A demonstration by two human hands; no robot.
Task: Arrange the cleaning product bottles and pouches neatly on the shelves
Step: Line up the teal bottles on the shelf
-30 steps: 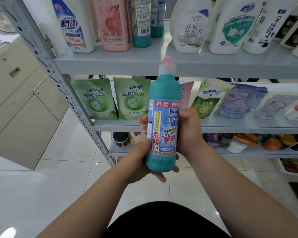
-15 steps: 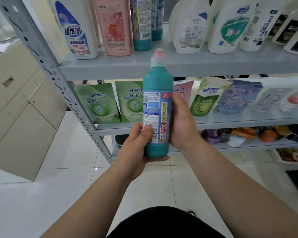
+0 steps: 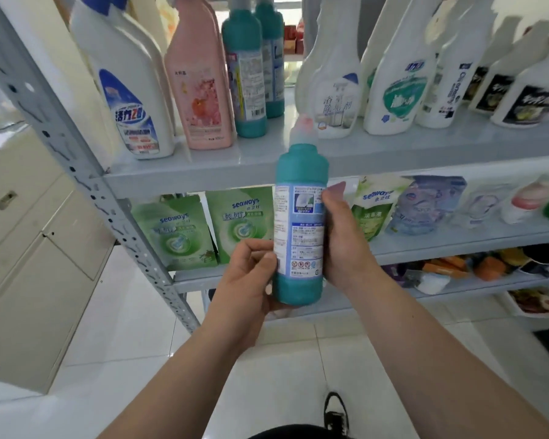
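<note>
2 hands, L (image 3: 251, 280) + R (image 3: 343, 245), round teal btl (image 3: 300, 217)

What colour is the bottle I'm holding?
The bottle is teal, with a pale blue and white label; the head view shows it.

The teal bottle (image 3: 300, 163) is smooth plastic with a glossy printed label (image 3: 298, 229). The shelf (image 3: 203, 172) is grey painted metal with a slight sheen, and the floor tiles (image 3: 282, 375) are glossy.
</note>
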